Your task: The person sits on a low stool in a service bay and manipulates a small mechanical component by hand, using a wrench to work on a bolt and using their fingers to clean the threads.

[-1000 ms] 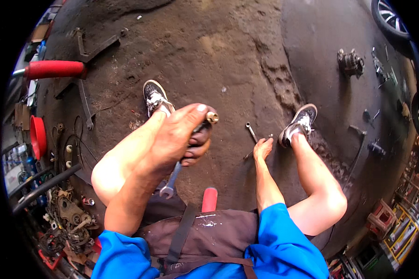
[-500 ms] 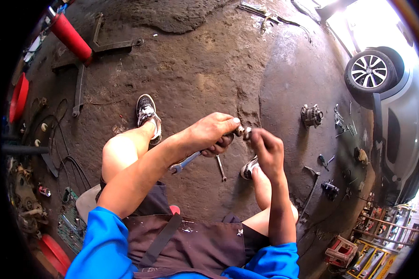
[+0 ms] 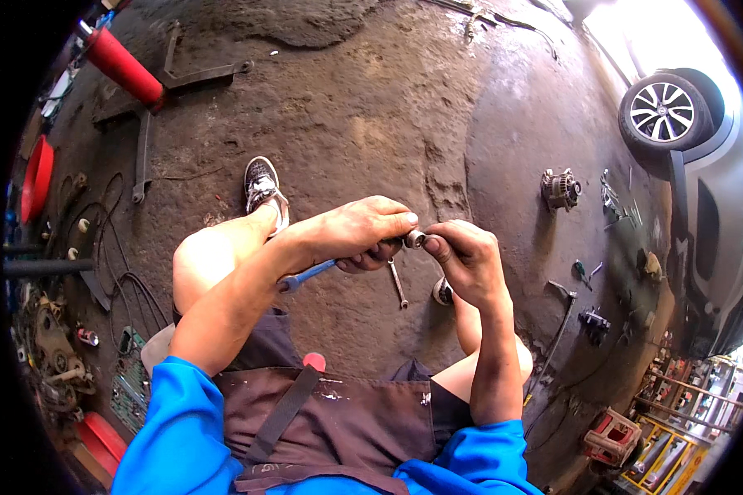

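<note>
The small metal socket (image 3: 416, 239) sits between the hands, its round open end facing the right hand (image 3: 468, 257), whose fingertips meet it; I cannot tell whether they pinch. The left hand (image 3: 363, 235) adjoins the opposite side, closed around a wrench (image 3: 309, 275) slanting down-left.

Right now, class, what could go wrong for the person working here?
The small metal part between left hand and right hand might slip and drop onto the rough floor. The blue wrench, also in the left hand, could hamper that hand's grip.
</note>
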Action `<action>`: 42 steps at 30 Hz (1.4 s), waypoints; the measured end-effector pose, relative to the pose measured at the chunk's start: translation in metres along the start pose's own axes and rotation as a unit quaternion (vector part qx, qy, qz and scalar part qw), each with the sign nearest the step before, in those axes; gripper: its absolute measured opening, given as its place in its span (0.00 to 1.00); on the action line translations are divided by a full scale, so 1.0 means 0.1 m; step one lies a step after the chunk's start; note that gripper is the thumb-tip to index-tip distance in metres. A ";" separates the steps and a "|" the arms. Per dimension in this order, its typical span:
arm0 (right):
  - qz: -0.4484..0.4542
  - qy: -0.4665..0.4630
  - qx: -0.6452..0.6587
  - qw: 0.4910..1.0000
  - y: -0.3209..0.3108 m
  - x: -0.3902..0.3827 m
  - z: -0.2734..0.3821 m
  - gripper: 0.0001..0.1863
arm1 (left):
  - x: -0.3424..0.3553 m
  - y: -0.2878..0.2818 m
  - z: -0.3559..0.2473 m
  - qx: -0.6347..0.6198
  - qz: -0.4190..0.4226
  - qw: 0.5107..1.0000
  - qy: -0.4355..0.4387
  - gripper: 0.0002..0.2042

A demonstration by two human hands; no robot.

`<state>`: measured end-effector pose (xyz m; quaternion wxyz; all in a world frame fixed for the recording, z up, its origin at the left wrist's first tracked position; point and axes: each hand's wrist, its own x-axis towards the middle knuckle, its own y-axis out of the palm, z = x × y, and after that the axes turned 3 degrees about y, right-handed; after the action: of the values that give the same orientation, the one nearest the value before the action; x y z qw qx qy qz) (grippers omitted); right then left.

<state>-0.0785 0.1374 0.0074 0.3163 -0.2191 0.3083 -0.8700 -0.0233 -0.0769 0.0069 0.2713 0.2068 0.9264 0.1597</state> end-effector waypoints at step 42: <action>-0.011 -0.098 -0.200 0.975 -0.05 0.30 0.25 0.16 | -0.09 -0.16 0.05 0.080 -0.061 0.993 0.062 0.16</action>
<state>-0.0869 0.1100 0.0344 0.2851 -0.3651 0.4413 -0.7685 -0.0186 -0.0938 0.0004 0.2048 0.1601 0.9622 0.0806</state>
